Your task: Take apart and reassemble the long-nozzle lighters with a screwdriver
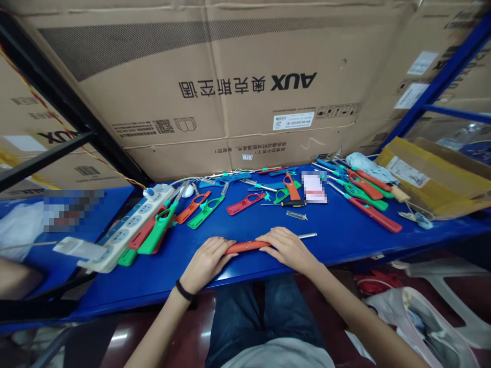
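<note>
An orange long-necked lighter [247, 247] lies sideways between my hands near the front edge of the blue table [184, 255]. My left hand [209, 258] is closed around its left end. Over its right part my right hand [287, 249] is closed too, and the silver tube [308, 235] sticks out past it. Just behind lie a clear plastic piece [296, 215] and a screwdriver [293, 204] with a black and yellow handle. Farther back are a red handle shell [247, 203], a green shell [206, 212] and an upright orange shell [292, 187].
A white power strip [132, 225] runs along the left, with green lighters [163, 225] and red ones leaning on it. Several lighters [376, 214] lie at the right beside a yellow bag [433, 179]. Large cardboard boxes [230, 51] stand behind the table. Part of another person's arm [17, 278] shows at far left.
</note>
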Demonstrator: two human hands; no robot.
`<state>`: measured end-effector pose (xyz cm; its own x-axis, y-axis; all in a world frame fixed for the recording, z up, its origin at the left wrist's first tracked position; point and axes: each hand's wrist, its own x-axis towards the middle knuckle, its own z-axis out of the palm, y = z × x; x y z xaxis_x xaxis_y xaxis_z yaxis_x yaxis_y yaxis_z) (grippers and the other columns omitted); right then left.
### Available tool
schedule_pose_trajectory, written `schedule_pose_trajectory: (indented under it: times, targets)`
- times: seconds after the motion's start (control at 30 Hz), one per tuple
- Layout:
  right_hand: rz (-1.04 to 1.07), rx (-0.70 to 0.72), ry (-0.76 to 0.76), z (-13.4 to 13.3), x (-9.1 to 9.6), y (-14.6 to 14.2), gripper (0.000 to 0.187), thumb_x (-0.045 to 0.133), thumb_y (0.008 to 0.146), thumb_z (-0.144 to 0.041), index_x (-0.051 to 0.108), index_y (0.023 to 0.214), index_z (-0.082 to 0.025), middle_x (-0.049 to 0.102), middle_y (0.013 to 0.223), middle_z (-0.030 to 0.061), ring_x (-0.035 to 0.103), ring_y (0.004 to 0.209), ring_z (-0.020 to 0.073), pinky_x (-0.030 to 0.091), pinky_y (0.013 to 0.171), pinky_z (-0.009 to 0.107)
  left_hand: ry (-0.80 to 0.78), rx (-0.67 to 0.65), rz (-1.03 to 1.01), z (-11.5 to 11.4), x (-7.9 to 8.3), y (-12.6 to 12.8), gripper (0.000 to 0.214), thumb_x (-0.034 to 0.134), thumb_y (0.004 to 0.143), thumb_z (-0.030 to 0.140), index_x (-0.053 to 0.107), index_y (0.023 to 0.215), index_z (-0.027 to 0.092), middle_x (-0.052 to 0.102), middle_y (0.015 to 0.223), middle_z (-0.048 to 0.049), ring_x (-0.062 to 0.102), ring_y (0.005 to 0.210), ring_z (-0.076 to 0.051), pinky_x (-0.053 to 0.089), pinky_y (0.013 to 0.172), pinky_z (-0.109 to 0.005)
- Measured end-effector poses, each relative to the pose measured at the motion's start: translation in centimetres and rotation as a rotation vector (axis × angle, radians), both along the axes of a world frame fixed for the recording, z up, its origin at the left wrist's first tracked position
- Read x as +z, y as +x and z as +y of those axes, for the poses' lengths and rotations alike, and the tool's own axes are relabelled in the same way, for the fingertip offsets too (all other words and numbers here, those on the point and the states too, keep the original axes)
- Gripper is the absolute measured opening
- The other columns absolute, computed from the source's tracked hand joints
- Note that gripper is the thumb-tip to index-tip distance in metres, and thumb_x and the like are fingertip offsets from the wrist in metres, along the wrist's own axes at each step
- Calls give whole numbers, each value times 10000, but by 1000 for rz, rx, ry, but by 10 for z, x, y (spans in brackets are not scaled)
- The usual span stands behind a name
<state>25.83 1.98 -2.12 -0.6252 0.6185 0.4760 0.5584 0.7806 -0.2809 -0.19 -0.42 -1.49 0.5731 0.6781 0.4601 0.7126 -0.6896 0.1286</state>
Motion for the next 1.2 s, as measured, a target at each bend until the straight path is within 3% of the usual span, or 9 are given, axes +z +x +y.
schedule_pose_trajectory:
  times: [0.23,0.37,0.47,0.57,0.67,0.73,0.9,1.07,1.2]
  targets:
    - [-7,-18,137,-1,0,1,264,430,969,-292,648,1061,-173,703,836,70,632,773,186,490,723,312,-116,-31,-134,-5,6,5,231,477,942,334,613,1005,159,703,917,-72,652,829,-175,523,781,-303]
    - [45,21,-34,-2,17,5,216,461,959,-310,642,1051,-236,719,934,23,637,845,169,421,924,357,-121,-25,-156,-10,5,6,220,490,934,334,622,990,168,708,894,-69,666,796,-175,533,754,-293]
    - [141,-74,-89,-2,29,0,269,374,984,-273,625,1076,-238,715,990,20,627,900,168,393,913,364,-68,12,-177,-13,3,13,223,502,923,346,623,970,164,708,843,-70,674,754,-182,537,720,-294]
    - [144,-88,40,-1,29,-16,360,296,989,-270,648,979,-192,714,897,54,617,863,182,402,824,346,-109,60,-240,-18,5,27,212,479,930,345,613,941,181,693,762,-42,659,646,-157,517,623,-254]
    - [87,-124,257,3,19,-31,445,305,978,-288,612,671,-188,610,582,36,542,595,160,356,604,317,-147,90,-302,-27,10,43,178,477,929,327,594,924,193,661,669,-4,620,531,-128,466,533,-222]
    - [129,-137,369,7,14,-35,459,310,959,-226,559,575,-192,544,487,18,476,486,141,302,525,318,-153,109,-336,-35,12,52,160,488,923,314,588,926,190,629,609,15,589,472,-115,433,494,-216]
    - [183,-100,420,10,12,-33,429,311,879,-91,551,537,-187,557,459,11,448,404,122,287,477,322,-196,137,-373,-47,9,59,145,493,917,302,581,911,187,587,545,30,551,416,-105,389,461,-215]
    - [153,-79,409,6,14,-35,440,340,869,-97,531,483,-187,530,420,9,431,367,112,268,445,315,-464,117,-373,-45,15,60,194,459,924,337,572,848,199,594,509,38,560,394,-108,383,440,-203]
    - [85,53,469,2,19,-33,442,391,874,-148,471,443,-197,479,391,-14,419,372,105,258,448,302,-696,42,-276,-44,29,63,178,435,930,313,555,848,210,672,603,11,645,520,-150,439,535,-214]
